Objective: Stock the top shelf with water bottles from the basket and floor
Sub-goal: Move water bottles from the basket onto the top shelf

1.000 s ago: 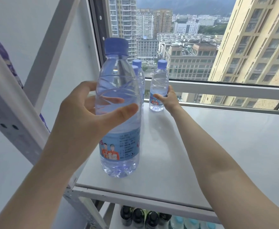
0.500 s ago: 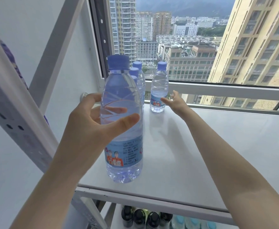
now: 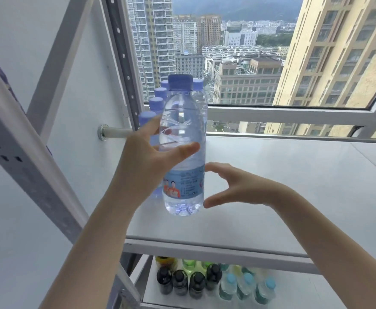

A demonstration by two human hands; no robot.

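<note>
My left hand [image 3: 147, 157] grips a clear water bottle [image 3: 183, 152] with a blue cap and a blue label, upright at the left side of the white top shelf [image 3: 282, 192]. Whether its base touches the shelf is unclear. My right hand [image 3: 238, 186] hovers just right of the bottle's lower half, fingers spread and curved, holding nothing. Several more blue-capped water bottles [image 3: 157, 103] stand in a row behind the held one, along the shelf's left edge, mostly hidden by it.
A grey slotted upright [image 3: 26, 166] and a diagonal brace frame the left side. A window with a rail [image 3: 294, 114] lies behind the shelf. On the lower shelf stand dark-capped bottles [image 3: 187, 282] and light-blue-capped bottles [image 3: 247, 288].
My right hand let go of the far bottle and drew back beside the bottle my left hand holds. My left hand carried its bottle farther in over the shelf.
</note>
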